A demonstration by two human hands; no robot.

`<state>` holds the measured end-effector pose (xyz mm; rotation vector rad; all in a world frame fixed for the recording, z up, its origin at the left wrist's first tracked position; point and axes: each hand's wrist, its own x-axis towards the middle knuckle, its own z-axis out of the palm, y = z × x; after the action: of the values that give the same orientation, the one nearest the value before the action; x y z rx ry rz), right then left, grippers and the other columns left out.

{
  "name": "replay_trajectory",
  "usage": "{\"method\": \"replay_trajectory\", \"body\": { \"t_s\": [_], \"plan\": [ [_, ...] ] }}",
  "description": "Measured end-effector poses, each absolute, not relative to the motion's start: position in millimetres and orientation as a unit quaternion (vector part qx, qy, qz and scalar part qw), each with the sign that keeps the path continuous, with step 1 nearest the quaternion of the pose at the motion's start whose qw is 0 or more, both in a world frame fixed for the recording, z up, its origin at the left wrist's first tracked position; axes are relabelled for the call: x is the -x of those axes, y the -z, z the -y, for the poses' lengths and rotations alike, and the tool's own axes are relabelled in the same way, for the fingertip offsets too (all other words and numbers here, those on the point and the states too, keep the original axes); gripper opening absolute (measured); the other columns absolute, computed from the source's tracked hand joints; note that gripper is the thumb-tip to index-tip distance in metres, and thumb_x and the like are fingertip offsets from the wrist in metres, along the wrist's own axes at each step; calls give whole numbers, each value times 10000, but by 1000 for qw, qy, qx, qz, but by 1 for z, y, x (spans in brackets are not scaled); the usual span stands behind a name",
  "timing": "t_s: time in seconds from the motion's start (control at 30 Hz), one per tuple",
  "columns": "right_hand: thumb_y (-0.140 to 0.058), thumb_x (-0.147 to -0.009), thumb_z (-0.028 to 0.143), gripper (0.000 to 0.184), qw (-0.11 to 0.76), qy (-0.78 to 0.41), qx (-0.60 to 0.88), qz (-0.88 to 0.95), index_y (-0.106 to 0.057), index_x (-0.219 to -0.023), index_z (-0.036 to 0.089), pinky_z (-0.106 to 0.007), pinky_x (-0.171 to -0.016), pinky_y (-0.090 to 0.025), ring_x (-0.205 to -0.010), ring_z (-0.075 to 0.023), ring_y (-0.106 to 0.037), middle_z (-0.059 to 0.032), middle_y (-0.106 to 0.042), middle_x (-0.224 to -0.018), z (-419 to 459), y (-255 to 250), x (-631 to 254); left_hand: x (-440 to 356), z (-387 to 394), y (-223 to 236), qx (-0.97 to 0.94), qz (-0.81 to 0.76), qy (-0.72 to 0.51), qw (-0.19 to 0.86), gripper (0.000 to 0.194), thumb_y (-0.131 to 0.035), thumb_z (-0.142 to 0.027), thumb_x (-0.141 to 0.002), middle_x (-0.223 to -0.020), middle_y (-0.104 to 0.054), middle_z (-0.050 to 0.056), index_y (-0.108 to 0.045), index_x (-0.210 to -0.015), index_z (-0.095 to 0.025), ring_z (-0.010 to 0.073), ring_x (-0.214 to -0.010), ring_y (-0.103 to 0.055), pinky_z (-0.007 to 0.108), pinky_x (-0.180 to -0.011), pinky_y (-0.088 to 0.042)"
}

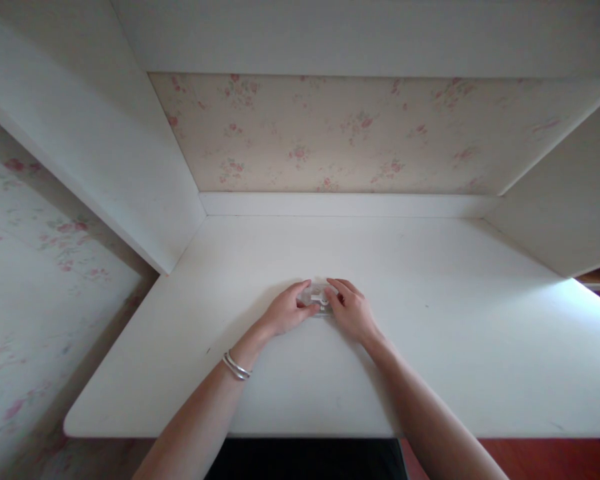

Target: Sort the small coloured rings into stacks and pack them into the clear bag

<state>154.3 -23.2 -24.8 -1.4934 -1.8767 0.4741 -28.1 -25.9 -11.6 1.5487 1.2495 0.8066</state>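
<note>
The left hand [287, 311] and the right hand [353, 310] meet over a small clear plastic piece [319, 297] lying on the white desktop [455, 360], roughly midway between the desk's front edge and its back. Both hands are half open, with the fingers curved inward. The left thumb reaches to the near side of the piece while its index finger bends around toward the far side; the right thumb lies over the piece's right part, with the index finger extended past it. Each hand appears to touch the piece, but how firmly either one grips cannot be told. A whitish part [323, 301] shows between the thumbs, too small to identify.

The step in hand looks like two-handed fine handling, with the piece steadied against the desktop. The next move, as I judge it, calls for one hand to brace the piece while the other's thumb and fingertip work at it with light pressure.

Two silver bangles [237, 367] circle the left wrist. Beyond the hands, a low white upstand [350, 205] runs along the back of the desktop below floral wallpaper [300, 153], between white side panels [125, 153].
</note>
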Motion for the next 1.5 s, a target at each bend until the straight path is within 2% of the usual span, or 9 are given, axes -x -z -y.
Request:
{"method": "replay_trajectory", "body": {
  "t_s": [0.13,0.33,0.63,0.87,1.0,1.23,1.37,1.43,1.5],
  "plan": [
    [-402,-911,375,356,344,-171,565,731,-607,-1146,202,-311,-852,-476,-987,-188,-590,-77,-593,-1152,24,26,-153,28,26,12,-642,-497,-333,480,666,-691,-314,-703,-1166,-611,104,-474,-1322,-200,164,-781,-610,296,-739,-501],
    [-394,-920,367,346,354,-152,556,736,-619,-1126,203,-300,-847,-482,-954,-172,-597,-72,-591,-1141,25,28,-153,28,24,16,-662,-470,-341,473,563,-663,-282,-739,-1361,-472,87,-524,-1281,-223,205,-970,-595,326,-832,-500],
    [-401,-916,403,355,365,-162,547,736,-612,-1129,212,-308,-845,-486,-967,-179,-594,-81,-582,-1149,25,30,-156,30,23,15,-671,-450,-341,481,555,-655,-257,-754,-1394,-433,106,-516,-1289,-202,234,-1069,-571,362,-906,-482],
    [-339,-940,350,363,341,-158,541,752,-624,-1118,213,-305,-879,-471,-948,-172,-600,-79,-597,-1114,25,28,-157,29,22,18,-678,-458,-321,477,551,-618,-256,-765,-1423,-404,69,-500,-1302,-224,244,-1259,-430,376,-1015,-397],
    [-343,-939,343,358,333,-144,539,760,-629,-1114,218,-293,-862,-475,-940,-168,-602,-70,-598,-1120,25,28,-156,29,23,16,-681,-468,-314,467,545,-621,-262,-757,-1440,-378,55,-513,-1290,-236,258,-1280,-404,413,-1036,-373],
    [-366,-931,345,348,304,-137,546,768,-623,-1136,230,-295,-823,-491,-887,-164,-612,-71,-586,-1143,26,29,-155,31,22,13,-692,-464,-308,459,571,-657,-293,-733,-1410,-422,70,-523,-1284,-223,257,-1197,-487,380,-957,-445],
    [-352,-935,355,361,309,-156,549,761,-608,-1159,233,-299,-846,-489,-905,-163,-615,-69,-572,-1172,26,28,-156,31,23,13,-647,-464,-303,524,640,-651,-356,-757,-1392,-435,116,-438,-1348,-231,187,-852,-631,326,-717,-525],
    [-331,-940,362,380,328,-164,555,746,-581,-1192,229,-320,-892,-470,-980,-178,-596,-76,-564,-1192,25,27,-157,32,23,12,-613,-472,-302,556,651,-609,-392,-797,-1309,-516,131,-377,-1383,-232,138,-700,-616,291,-604,-512],
    [-311,-943,379,399,354,-167,568,724,-567,-1203,219,-342,-914,-455,-1037,-193,-572,-86,-563,-1192,25,25,-159,32,23,11,-587,-485,-306,571,621,-565,-403,-831,-1173,-607,120,-362,-1390,-224,118,-653,-600,253,-552,-489]
  ]
}}
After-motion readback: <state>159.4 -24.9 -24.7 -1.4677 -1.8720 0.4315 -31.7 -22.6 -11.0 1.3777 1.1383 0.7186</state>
